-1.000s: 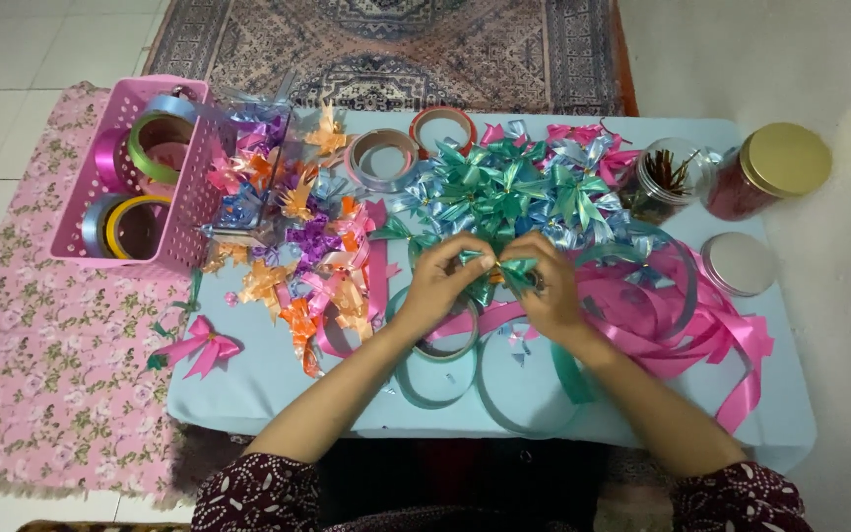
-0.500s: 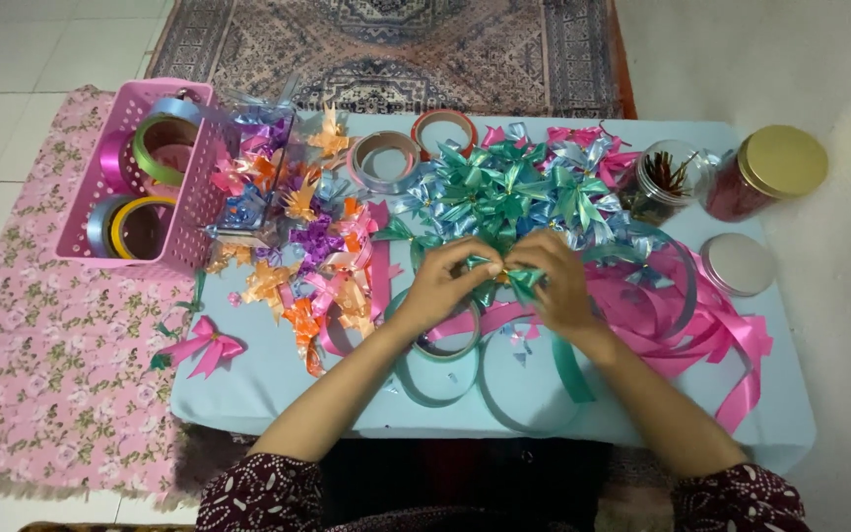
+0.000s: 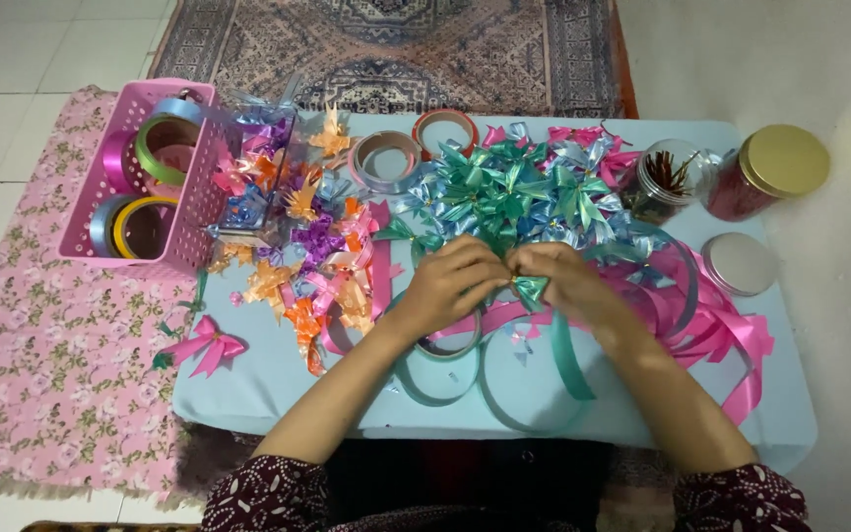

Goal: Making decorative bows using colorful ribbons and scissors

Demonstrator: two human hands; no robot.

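Ribbon is covering most of a low table (image 3: 278, 394) draped in pale blue cloth, which is standing on a white tiled floor (image 3: 2, 118). Beyond its far edge a patterned rug (image 3: 396, 49) is lying, and a pink flowered cloth (image 3: 41, 365) is spreading out along its left side. A pink basket (image 3: 194, 212) at the table's left corner is holding rolls of ribbon on their sides. Just beside it, orange, purple and pink bows (image 3: 297, 246) are lying in a loose heap, and green and blue bows (image 3: 504, 192) are piling up along the far edge. A single pink bow (image 3: 204, 345) is sitting apart near the left edge. At the right a jar with a gold lid (image 3: 775, 167) is standing near a clear jar (image 3: 667, 177) and a loose silver lid (image 3: 738, 263).

Both hands are meeting over the middle of the table. The left hand (image 3: 450, 286) and the right hand (image 3: 563, 281) are pressing close, fingertips pinching a small green bow (image 3: 529, 289) between them. Teal ribbon (image 3: 568, 350) is trailing down from the bow toward the person, looping over the cloth, and long pink ribbon (image 3: 721, 335) is curling on the table just right of the right hand.
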